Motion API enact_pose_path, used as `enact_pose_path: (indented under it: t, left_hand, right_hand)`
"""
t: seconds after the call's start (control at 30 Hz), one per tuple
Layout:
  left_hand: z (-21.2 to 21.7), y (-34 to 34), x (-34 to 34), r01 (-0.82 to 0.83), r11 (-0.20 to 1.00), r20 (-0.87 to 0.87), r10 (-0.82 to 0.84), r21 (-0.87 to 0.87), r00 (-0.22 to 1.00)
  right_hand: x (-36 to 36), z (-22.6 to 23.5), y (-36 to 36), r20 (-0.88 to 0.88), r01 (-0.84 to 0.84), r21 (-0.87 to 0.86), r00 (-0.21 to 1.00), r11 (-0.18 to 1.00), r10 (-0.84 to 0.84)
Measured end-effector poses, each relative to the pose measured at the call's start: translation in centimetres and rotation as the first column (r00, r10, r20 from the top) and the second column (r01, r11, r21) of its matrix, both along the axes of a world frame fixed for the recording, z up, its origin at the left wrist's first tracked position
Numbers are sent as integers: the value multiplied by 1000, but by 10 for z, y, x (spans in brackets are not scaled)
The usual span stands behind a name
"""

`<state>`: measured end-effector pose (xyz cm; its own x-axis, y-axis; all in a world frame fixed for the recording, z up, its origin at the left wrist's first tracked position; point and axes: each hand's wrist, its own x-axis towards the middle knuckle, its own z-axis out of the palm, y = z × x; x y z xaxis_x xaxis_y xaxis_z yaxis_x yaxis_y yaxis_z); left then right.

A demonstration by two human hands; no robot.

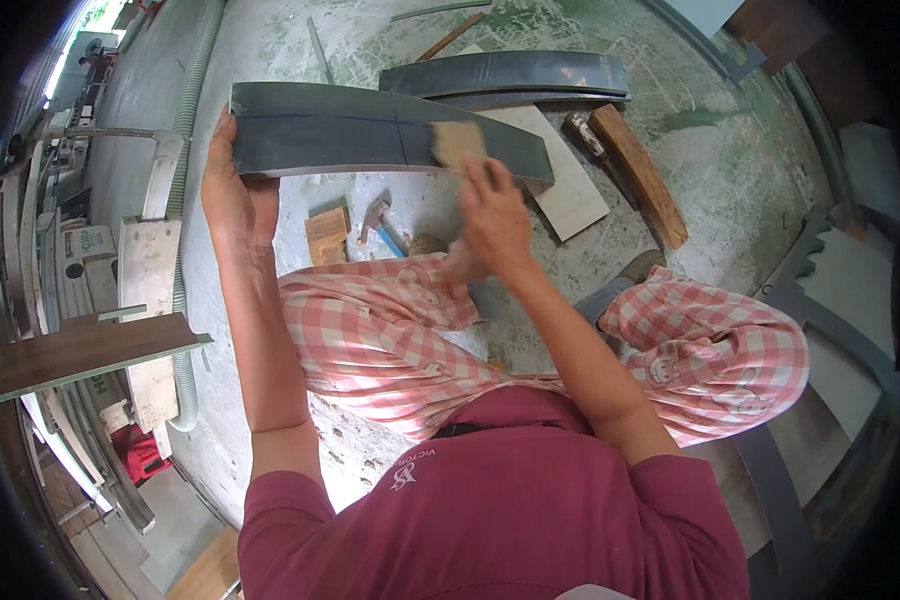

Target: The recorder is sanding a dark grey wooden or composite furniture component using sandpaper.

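Observation:
A long, dark grey curved board (pixel 320 128) is raised in front of me, with a blue line drawn along its face and a short one crossing it. My left hand (pixel 242 195) grips the board's left end, the thumb below its lower edge and the fingers mostly behind it. Against the right half of the face, my right hand (pixel 495 215) has hold of a flat tan pad (pixel 458 145). Motion blurs the pad, so its material is unclear. Below the board, a hammer (pixel 378 218) with a blue handle lies on the floor beside a small wooden block (pixel 327 236).
Beyond the raised board lie another dark curved board (pixel 530 75) and a pale flat panel (pixel 573 190). A brown wooden block (pixel 642 175) and a dark slim tool (pixel 592 140) are at the right. On the left, a ribbed hose (pixel 192 95) runs past stacked boards (pixel 80 360).

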<state>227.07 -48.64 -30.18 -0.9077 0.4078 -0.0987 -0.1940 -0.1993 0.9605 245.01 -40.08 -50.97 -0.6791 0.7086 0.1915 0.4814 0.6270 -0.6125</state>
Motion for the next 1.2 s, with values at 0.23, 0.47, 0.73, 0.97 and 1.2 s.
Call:
enact_pose_path:
  t: [0.23, 0.47, 0.73, 0.97, 1.2]
  left_hand:
    - [5, 6, 9, -7, 999, -20, 6, -33, 1000]
    - [4, 0, 2, 6, 999, -4, -6, -41, 1000]
    - [4, 4, 0, 141, 990, -102, -138, 19, 985]
    - [8, -3, 4, 115, 993, -14, -115, -38, 993]
    - [-3, -12, -10, 145, 989, 11, -145, -40, 989]
  right_hand:
    - [57, -113, 73, 332, 310, -483, 930, 819, -157]
    - [-20, 83, 49, -254, -177, 153, 944, 972, 211]
    - [-97, 162, -12, -481, -190, 46, 857, 981, 188]
    - [-70, 58, 25, -208, -79, 21, 975, 997, 81]
    - [-20, 7, 63, 152, -14, -102, 988, 995, 30]
